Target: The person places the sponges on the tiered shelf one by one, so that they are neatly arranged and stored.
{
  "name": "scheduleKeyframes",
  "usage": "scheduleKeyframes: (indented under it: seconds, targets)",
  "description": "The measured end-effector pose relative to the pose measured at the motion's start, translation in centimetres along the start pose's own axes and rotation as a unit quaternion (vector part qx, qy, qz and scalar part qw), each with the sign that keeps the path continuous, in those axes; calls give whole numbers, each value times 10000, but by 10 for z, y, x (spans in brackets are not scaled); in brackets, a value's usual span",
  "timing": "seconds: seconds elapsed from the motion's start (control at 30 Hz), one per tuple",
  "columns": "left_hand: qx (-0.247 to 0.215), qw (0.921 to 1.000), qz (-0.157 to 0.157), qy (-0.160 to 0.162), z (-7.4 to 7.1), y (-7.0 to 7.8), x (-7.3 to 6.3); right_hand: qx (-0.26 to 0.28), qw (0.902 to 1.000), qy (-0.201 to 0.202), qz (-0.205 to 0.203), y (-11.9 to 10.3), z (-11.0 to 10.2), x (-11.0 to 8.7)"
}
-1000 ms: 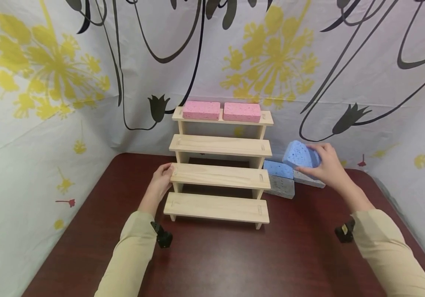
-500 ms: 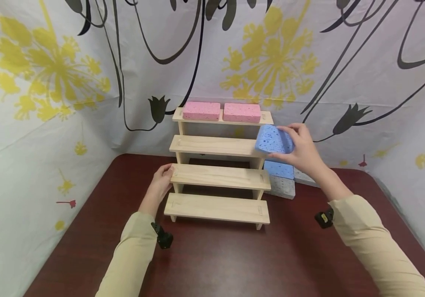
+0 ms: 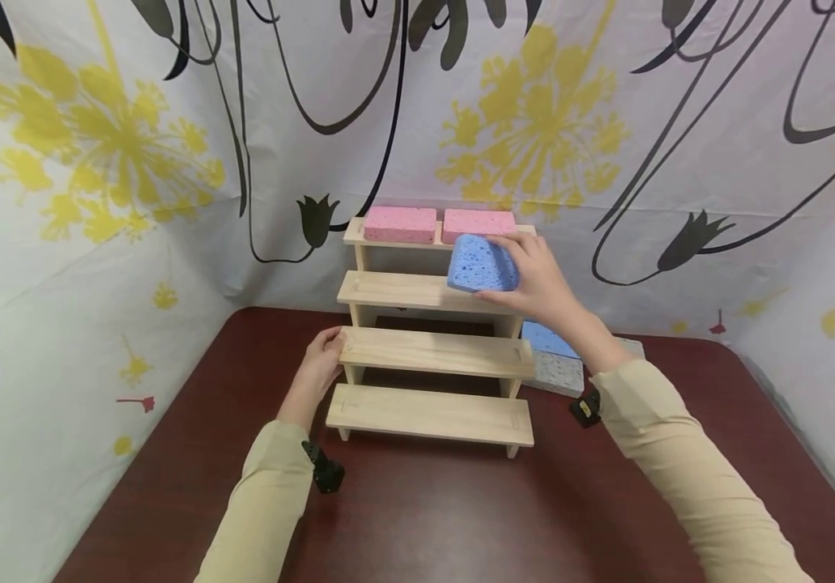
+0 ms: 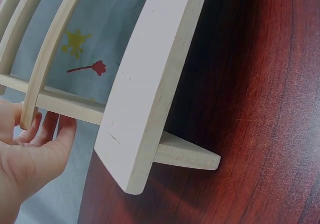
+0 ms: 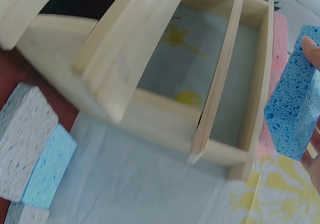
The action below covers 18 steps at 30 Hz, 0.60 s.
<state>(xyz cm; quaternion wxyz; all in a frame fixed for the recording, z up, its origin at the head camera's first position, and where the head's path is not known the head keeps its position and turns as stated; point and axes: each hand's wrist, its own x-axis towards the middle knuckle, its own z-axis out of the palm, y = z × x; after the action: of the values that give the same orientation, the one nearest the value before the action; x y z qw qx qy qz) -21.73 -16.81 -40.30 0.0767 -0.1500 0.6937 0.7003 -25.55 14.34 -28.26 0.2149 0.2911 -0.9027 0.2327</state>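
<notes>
My right grip (image 3: 537, 280) pinched blue porous sponge block (image 3: 479, 265) on its left, near pale-wood stepped stand (image 3: 432, 352) left grip (image 3: 320, 360) held.

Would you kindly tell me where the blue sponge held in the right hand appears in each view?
Head: the blue sponge is slightly right of and above centre.
Left wrist: not in it.
Right wrist: the sponge is at the right edge, about mid-height.
Shared landmark: the wooden tiered shelf, in all three.
</notes>
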Motion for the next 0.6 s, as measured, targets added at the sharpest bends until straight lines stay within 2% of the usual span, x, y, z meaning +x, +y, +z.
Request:
scheduleKeyframes:
  seconds: [0.37,0.6]
  targets:
    - [53,10000,40,47,0,-2,-1,151,9996,-124,-208,-20,21,31]
    - [75,9999,22,76,1,-2,-3,215,9982,-403,-394,-34,33,47]
